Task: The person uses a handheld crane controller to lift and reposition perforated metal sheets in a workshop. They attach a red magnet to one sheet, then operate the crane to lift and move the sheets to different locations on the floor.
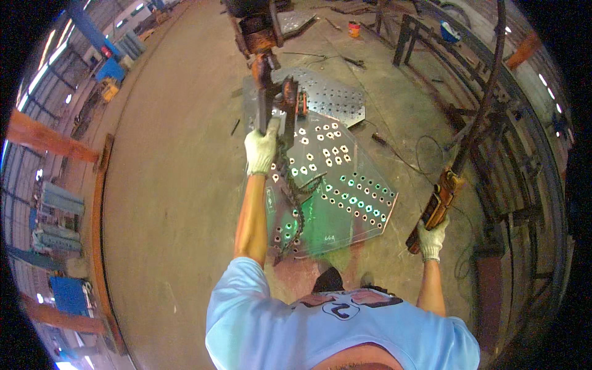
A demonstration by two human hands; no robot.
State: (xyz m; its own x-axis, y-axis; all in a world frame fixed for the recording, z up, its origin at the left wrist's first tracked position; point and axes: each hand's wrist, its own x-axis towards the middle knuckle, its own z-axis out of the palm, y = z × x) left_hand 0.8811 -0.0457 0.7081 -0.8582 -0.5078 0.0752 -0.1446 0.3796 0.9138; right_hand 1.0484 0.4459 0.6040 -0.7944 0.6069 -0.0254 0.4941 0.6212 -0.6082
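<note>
A crane's hook block (253, 28) hangs at the top centre, with dark, rusty lifting tackle (288, 108) below it. My gloved left hand (261, 149) is closed on the left side of this tackle; its exact shape there is partly hidden. A dark chain (300, 213) trails down from the tackle onto a large metal plate (333, 237) with rows of drilled holes and chalk marks. In my gloved right hand (433, 239) is a worn yellow-brown crane pendant control (441, 198), hanging from a thick dark cable (483, 114).
Beyond the near plate lies another perforated plate (336, 95). Steel frames (425, 46) line the right side, and a long rusty beam (98, 246) lies at left. Thin cables (404, 159) run over the floor. An orange bucket (354, 29) stands farther off.
</note>
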